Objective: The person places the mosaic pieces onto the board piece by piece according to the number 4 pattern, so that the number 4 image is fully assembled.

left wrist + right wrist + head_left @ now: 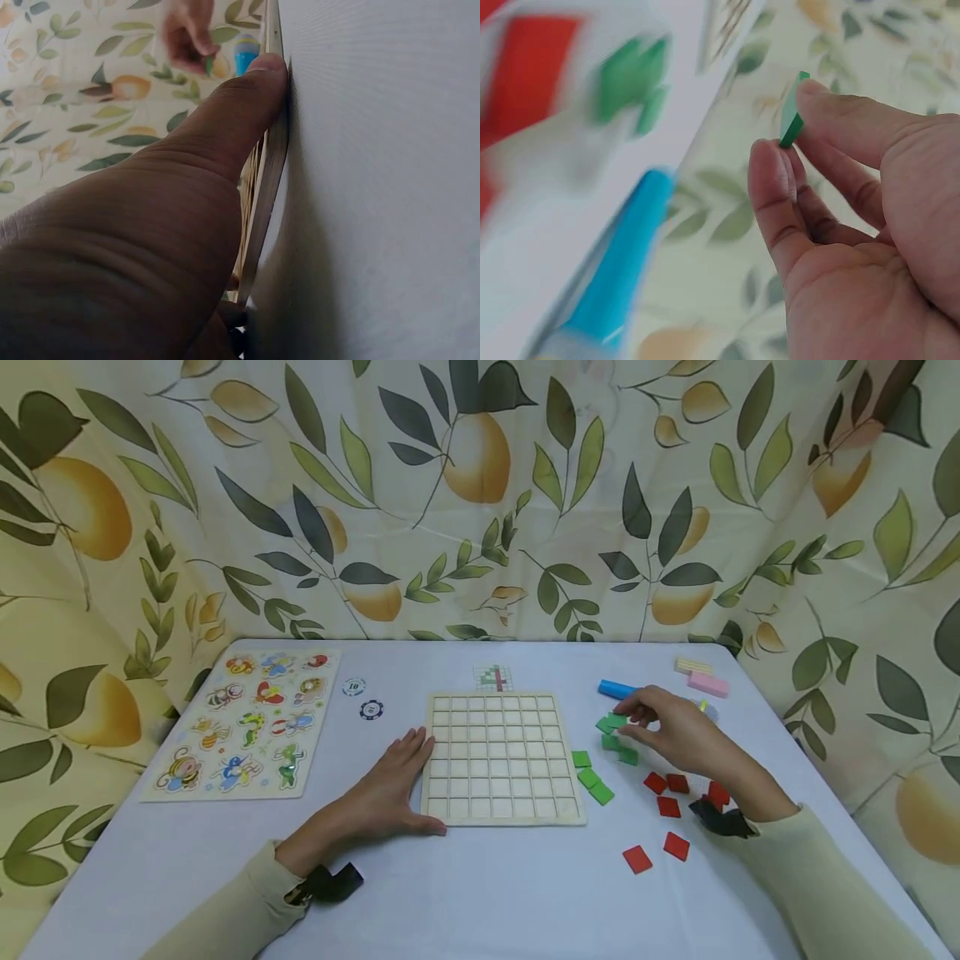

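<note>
Plainly, a white-covered table spreads beneath both hands, and the gridded wooden board lies to the left of the right fingertips, a little nearer the person. The left hand is the closer one, touching that board: fairly straight fingers meet its left edge, the thumb reaches its near edge, and nothing is picked up. The right hand has thumb and index finger nearly together. Just beyond their tips lies a blue cylinder; red tiles are scattered on the person's side of them. Some loose green tiles lie close by those tips, others between them and the board. Pinched there is one held green tile, tilted on edge; blur in the right wrist view makes its height above the others hard to judge.
</note>
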`<state>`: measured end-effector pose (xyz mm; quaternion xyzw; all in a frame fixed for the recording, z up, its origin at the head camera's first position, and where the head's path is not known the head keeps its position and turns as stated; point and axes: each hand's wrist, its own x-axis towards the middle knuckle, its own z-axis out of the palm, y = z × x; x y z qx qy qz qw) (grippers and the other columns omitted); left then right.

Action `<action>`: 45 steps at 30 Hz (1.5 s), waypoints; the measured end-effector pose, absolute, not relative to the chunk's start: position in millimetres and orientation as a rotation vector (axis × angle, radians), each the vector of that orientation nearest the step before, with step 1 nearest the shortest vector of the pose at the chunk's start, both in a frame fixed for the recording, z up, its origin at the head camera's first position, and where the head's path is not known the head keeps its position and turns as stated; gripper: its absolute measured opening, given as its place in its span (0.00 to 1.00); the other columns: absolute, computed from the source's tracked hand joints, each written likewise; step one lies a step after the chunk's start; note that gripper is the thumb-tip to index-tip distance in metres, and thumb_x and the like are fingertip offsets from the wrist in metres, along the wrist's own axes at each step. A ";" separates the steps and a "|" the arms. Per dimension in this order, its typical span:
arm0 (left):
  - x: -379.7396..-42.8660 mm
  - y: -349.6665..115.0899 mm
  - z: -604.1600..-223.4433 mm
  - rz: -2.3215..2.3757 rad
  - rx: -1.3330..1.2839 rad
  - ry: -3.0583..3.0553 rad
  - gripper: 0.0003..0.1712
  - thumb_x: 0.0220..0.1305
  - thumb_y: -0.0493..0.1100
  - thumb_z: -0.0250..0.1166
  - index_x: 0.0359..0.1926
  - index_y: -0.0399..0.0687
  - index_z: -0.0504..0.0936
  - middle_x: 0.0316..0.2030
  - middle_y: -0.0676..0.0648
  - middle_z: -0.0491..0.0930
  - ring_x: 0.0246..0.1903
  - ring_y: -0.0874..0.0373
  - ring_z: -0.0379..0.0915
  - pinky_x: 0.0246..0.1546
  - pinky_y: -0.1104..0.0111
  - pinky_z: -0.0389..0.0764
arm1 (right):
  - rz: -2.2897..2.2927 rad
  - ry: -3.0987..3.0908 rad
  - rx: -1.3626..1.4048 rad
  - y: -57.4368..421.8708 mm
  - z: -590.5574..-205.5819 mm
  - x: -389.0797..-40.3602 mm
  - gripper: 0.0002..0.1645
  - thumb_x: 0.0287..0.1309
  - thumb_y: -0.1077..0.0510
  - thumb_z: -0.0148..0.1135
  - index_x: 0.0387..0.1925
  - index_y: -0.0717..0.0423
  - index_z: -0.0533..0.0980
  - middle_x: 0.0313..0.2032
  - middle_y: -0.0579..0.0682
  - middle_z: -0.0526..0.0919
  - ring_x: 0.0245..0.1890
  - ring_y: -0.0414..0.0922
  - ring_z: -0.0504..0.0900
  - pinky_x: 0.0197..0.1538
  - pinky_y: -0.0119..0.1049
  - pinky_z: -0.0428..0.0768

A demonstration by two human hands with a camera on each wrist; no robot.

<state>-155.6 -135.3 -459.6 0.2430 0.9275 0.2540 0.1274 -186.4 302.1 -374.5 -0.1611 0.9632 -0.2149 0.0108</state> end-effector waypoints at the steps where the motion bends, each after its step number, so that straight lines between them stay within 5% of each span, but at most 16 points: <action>1: -155.4 -136.5 -459.3 0.732 0.697 2.704 0.79 0.49 0.71 0.81 0.86 0.40 0.47 0.87 0.39 0.39 0.88 0.43 0.30 0.88 0.48 0.40 | -0.665 2.999 -0.542 291.9 -370.7 -191.1 0.19 0.64 0.61 0.76 0.54 0.58 0.82 0.49 0.55 0.86 0.48 0.50 0.84 0.56 0.52 0.88; 12: -157.1 -138.2 -459.3 0.732 0.735 2.709 0.78 0.50 0.72 0.80 0.86 0.39 0.47 0.87 0.39 0.39 0.88 0.44 0.30 0.88 0.50 0.40 | -0.550 2.834 -0.848 197.3 -384.8 -256.9 0.07 0.67 0.62 0.72 0.45 0.54 0.84 0.43 0.51 0.82 0.42 0.45 0.80 0.49 0.41 0.85; 20: -159.7 -135.3 -461.7 0.690 0.737 2.715 0.78 0.51 0.72 0.80 0.86 0.40 0.46 0.88 0.40 0.38 0.88 0.45 0.29 0.88 0.51 0.39 | -0.470 2.825 -0.857 176.7 -401.3 -283.6 0.04 0.69 0.62 0.70 0.43 0.55 0.84 0.39 0.52 0.80 0.38 0.45 0.74 0.43 0.40 0.77; 28: -159.6 -134.9 -460.3 0.701 0.724 2.708 0.78 0.50 0.72 0.80 0.86 0.41 0.46 0.88 0.40 0.38 0.88 0.46 0.29 0.88 0.51 0.39 | -0.476 2.793 -0.860 168.3 -404.7 -291.8 0.02 0.70 0.62 0.70 0.40 0.56 0.82 0.41 0.53 0.81 0.38 0.45 0.78 0.45 0.41 0.80; 34: -157.8 -133.2 -459.6 0.709 0.724 2.699 0.78 0.51 0.73 0.80 0.86 0.42 0.46 0.88 0.41 0.38 0.88 0.46 0.28 0.88 0.51 0.39 | -0.461 2.806 -0.822 170.5 -408.1 -288.4 0.03 0.73 0.62 0.67 0.41 0.57 0.84 0.44 0.53 0.83 0.42 0.48 0.81 0.50 0.45 0.83; 45: -156.8 -133.6 -460.1 0.707 0.700 2.702 0.78 0.51 0.72 0.80 0.87 0.43 0.45 0.88 0.42 0.37 0.88 0.46 0.29 0.88 0.50 0.40 | -0.419 2.820 -0.994 180.6 -400.0 -270.2 0.17 0.73 0.69 0.61 0.60 0.63 0.82 0.60 0.60 0.85 0.64 0.58 0.83 0.66 0.53 0.84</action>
